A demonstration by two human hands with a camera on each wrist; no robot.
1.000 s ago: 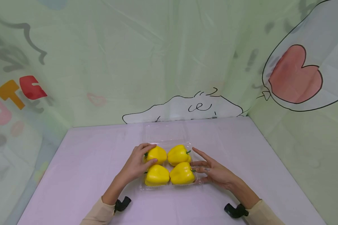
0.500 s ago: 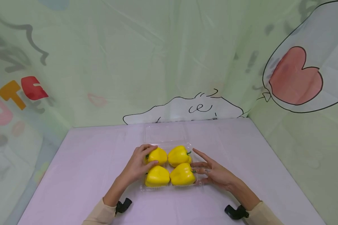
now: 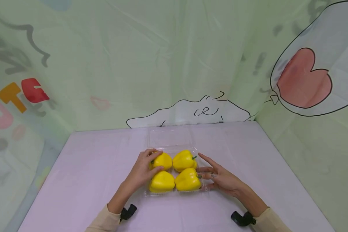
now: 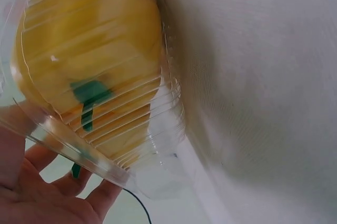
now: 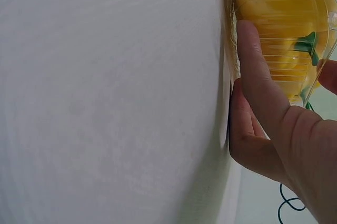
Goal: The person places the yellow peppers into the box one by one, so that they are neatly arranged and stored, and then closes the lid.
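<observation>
Four yellow peppers (image 3: 174, 170), one tray (image 3: 204, 188)

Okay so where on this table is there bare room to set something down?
Bare pink table lies left of the left hand, right of the right hand, and along the near edge between the sleeves. The middle is crowded: four yellow peppers in the clear tray, its lid behind.

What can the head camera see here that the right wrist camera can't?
Only the head view shows all four yellow peppers, the open clear lid lying behind them, the left hand curled over the far left pepper, and the printed backdrop. Only the right wrist view shows, close up, the ribbed wall of the clear tray with straight fingers laid against it. Both show the right hand, the tray, a yellow pepper and the pale table.
</observation>
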